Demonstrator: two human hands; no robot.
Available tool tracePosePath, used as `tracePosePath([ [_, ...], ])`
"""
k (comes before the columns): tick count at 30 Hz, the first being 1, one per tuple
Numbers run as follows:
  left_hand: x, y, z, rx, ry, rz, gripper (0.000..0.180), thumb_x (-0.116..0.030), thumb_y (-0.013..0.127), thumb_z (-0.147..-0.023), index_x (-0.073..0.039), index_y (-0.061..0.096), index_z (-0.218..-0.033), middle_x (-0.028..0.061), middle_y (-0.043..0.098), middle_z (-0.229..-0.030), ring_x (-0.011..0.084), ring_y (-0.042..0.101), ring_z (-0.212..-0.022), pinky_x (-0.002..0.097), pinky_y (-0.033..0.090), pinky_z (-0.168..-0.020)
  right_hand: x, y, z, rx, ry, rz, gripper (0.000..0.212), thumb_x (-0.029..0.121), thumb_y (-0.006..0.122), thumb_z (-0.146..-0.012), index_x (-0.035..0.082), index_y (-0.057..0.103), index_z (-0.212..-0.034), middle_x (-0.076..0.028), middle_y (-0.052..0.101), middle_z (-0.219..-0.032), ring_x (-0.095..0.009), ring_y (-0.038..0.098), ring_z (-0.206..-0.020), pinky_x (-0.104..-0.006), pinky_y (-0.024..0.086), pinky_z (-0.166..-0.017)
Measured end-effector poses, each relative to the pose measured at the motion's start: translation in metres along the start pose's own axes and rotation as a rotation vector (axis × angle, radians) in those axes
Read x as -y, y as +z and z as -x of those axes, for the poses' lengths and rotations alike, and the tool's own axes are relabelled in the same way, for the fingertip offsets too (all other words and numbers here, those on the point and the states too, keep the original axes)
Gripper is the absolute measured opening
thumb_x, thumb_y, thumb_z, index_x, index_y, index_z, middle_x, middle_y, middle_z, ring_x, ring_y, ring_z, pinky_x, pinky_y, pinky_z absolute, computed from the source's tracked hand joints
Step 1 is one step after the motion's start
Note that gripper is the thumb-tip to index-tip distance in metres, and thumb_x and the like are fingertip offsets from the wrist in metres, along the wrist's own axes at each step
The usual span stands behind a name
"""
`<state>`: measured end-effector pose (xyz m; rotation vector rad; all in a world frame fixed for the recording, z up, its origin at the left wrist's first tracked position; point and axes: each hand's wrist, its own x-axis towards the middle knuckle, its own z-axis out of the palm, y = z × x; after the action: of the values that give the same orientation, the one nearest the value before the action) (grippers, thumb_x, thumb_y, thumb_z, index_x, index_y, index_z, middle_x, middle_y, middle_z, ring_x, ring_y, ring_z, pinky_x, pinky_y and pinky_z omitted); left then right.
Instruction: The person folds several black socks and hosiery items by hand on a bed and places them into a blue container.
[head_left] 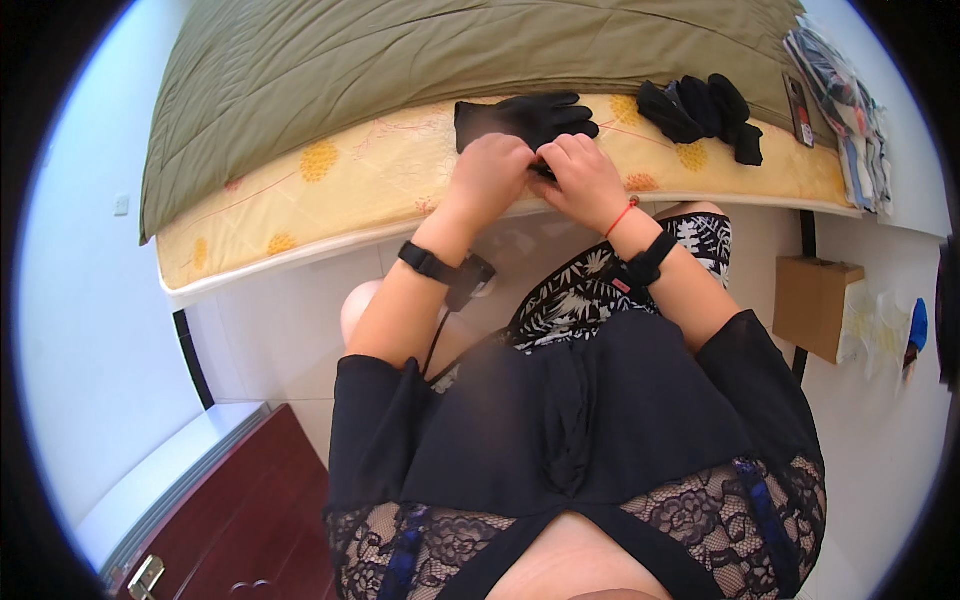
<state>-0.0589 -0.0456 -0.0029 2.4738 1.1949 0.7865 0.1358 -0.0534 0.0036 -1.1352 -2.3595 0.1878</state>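
A black glove (525, 118) lies flat on the mattress edge, its fingers toward the right. Just in front of it my two hands meet over the bed's near edge. My left hand (490, 172) is closed, with its fingertips against the right hand's. Between the fingers of my right hand (583, 178) a small black piece (543, 169) is pinched; most of it is hidden, and I cannot tell whether it belongs to a glove. To the right rests a crumpled pile of black cloth items (702, 112), maybe gloves or socks.
An olive quilt (450, 55) covers the back of the yellow patterned mattress (370, 160). A phone (798, 108) and folded clothes (848, 110) sit at the right end. Below that end is a cardboard box (815, 305). A dark red cabinet panel (240, 520) stands at lower left.
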Motion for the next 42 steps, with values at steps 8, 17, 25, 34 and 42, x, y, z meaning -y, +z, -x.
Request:
tracePosePath([
  [8, -0.005, -0.005, -0.016, -0.124, -0.201, 0.086, 0.012, -0.013, 0.067, -0.084, -0.007, 0.066, -0.095, 0.0117, 0.068, -0.091, 0.0317, 0.064, -0.088, 0.0413, 0.051, -0.074, -0.027, -0.012, 0.004, -0.054, 0.13, -0.184, 0.031, 0.02, 0.078, -0.073, 0.007, 0.06, -0.094, -0.01, 0.06, -0.093, -0.031, 0.056, -0.088, -0.0392, 0.046, -0.079],
  [17, 0.0, 0.005, -0.028, -0.302, -0.06, -0.139, 0.018, -0.012, 0.07, -0.077, -0.008, 0.065, -0.095, 0.0096, 0.062, -0.09, 0.0322, 0.058, -0.089, 0.0416, 0.048, -0.08, -0.037, -0.025, 0.011, -0.021, 0.023, -0.131, 0.033, 0.014, 0.079, -0.07, 0.006, 0.063, -0.098, -0.011, 0.061, -0.095, -0.032, 0.058, -0.092, -0.0398, 0.047, -0.081],
  [25, -0.018, -0.003, -0.017, -0.102, -0.083, -0.008, 0.022, -0.009, 0.065, -0.076, -0.011, 0.067, -0.098, 0.0082, 0.067, -0.096, 0.0288, 0.062, -0.093, 0.0395, 0.048, -0.082, -0.052, -0.001, 0.001, 0.021, 0.283, -0.154, 0.026, 0.029, 0.072, -0.081, 0.006, 0.064, -0.088, -0.012, 0.061, -0.089, -0.034, 0.058, -0.084, -0.0425, 0.048, -0.074],
  [34, -0.006, -0.002, -0.02, -0.019, -0.112, -0.114, 0.016, -0.03, 0.073, -0.076, -0.017, 0.069, -0.084, -0.0013, 0.065, -0.084, 0.0211, 0.061, -0.086, 0.0376, 0.041, -0.075, -0.058, -0.004, -0.014, -0.145, 0.181, 0.105, 0.053, 0.04, 0.081, -0.069, 0.005, 0.064, -0.106, -0.014, 0.061, -0.094, -0.034, 0.057, -0.091, -0.0419, 0.046, -0.084],
  [42, -0.019, -0.007, -0.019, 0.034, -0.2, -0.157, 0.016, -0.028, 0.072, -0.078, -0.016, 0.066, -0.086, -0.0009, 0.064, -0.079, 0.0218, 0.062, -0.083, 0.0374, 0.039, -0.073, -0.056, -0.006, -0.012, 0.121, 0.21, -0.017, 0.048, 0.033, 0.081, -0.07, 0.003, 0.062, -0.102, -0.015, 0.063, -0.093, -0.035, 0.058, -0.091, -0.0411, 0.047, -0.081],
])
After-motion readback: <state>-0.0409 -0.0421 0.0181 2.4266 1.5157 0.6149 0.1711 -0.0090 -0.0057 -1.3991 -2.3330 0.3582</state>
